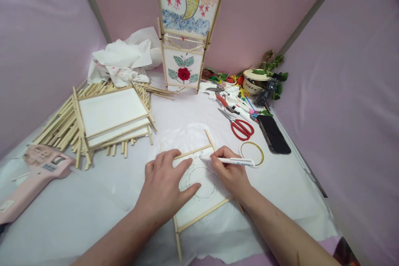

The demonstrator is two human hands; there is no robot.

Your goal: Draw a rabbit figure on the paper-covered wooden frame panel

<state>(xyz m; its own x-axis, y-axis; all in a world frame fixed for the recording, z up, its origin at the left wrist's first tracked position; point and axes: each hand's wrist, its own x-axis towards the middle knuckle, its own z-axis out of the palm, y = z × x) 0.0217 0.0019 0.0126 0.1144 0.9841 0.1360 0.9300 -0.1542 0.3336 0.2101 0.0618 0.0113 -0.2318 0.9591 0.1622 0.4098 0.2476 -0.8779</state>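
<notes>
A white panel in a wooden-stick frame [205, 216] lies flat in front of me, with a dashed circle drawn at its middle. My right hand [229, 174] grips a white pen [235, 161], its tip at small curled lines near the panel's far edge. My left hand [168, 185] rests over the panel's left side, fingers spread, thumb and forefinger beside the drawing. Part of the drawing's left side is covered by that hand. Just right of the pen lies a roll of tape [261, 156].
At left are a pink glue gun [40, 178], stacked framed panels [114, 112] and wooden sticks [59, 120]. A decorated lantern frame [183, 66] stands at the back. On the right are red scissors [240, 126], pliers [224, 102], a phone [274, 133] and a lidded bowl [253, 83].
</notes>
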